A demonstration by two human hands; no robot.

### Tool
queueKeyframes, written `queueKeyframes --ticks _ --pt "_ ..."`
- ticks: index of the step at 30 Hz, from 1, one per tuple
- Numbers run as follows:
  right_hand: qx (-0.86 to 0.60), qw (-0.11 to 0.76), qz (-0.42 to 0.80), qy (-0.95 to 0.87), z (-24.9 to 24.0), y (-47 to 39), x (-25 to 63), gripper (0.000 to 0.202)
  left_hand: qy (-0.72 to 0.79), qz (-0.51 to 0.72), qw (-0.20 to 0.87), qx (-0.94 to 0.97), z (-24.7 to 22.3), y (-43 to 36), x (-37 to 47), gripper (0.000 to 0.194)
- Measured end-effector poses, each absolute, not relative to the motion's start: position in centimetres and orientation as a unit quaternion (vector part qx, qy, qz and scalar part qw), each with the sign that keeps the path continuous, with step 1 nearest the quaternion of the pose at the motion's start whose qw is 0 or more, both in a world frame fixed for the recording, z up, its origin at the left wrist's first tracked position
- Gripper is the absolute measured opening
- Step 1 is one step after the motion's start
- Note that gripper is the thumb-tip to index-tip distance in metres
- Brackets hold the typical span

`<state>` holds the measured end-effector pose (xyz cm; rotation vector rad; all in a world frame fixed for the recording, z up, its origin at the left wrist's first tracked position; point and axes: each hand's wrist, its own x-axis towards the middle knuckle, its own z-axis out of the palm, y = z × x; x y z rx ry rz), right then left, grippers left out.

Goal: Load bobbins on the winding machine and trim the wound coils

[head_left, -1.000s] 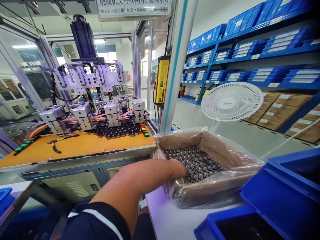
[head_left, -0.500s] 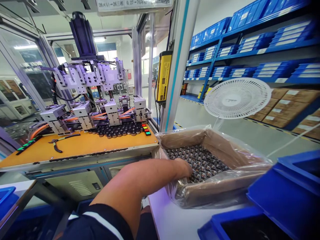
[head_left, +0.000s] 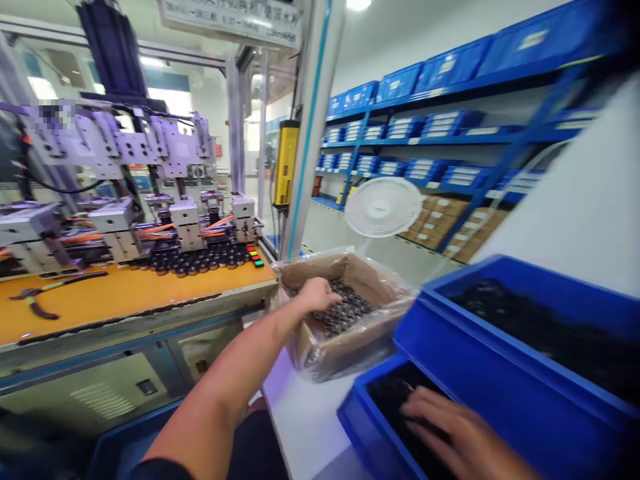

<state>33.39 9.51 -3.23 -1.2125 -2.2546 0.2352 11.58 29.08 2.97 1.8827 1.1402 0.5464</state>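
My left hand (head_left: 319, 295) reaches into an open carton (head_left: 367, 353) lined with clear plastic film. Its fingers are curled downward over rows of small round metal-and-black parts (head_left: 350, 310); whatever they grip is hidden. At the lower right, my right hand (head_left: 457, 430) is over the smaller blue bin (head_left: 357, 417), smeared by motion. Its fingers are stretched out, close to or touching the small black parts (head_left: 393, 390) in there, and I make out nothing held.
A larger blue bin (head_left: 480, 353) of black parts stands at the right. On the left, a machine with clamps (head_left: 187, 223) has an orange worktop (head_left: 125, 293) bearing black round parts (head_left: 200, 260) and pliers (head_left: 40, 297). Behind the carton is a white fan (head_left: 384, 207).
The view has swung right. My left hand has moved from the carton's near side deeper among the parts, its fingers now showing. My right hand has come into view over the smaller blue bin.
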Motion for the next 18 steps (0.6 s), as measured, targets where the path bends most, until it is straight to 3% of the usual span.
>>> queueKeyframes --ticks 5,10,14,18 --pt "-0.478 0.311 0.035 -0.82 -1.3 9.7 31.5 0.023 0.343 0.4 0.569 0.631 3.9 23.1 6.8 0.037" --pt "-0.491 0.378 -0.024 -0.784 0.8 8.6 29.5 0.018 0.253 0.503 0.619 0.547 2.4 12.4 0.2 0.059" --pt "-0.413 0.416 -0.016 -0.81 4.3 5.6 24.0 0.009 0.21 0.534 0.579 0.579 2.0 6.8 -2.7 0.035" --pt "-0.312 0.44 0.04 -0.841 5.8 2.5 18.6 0.017 0.207 0.528 0.586 0.579 1.6 4.4 -3.8 0.033"
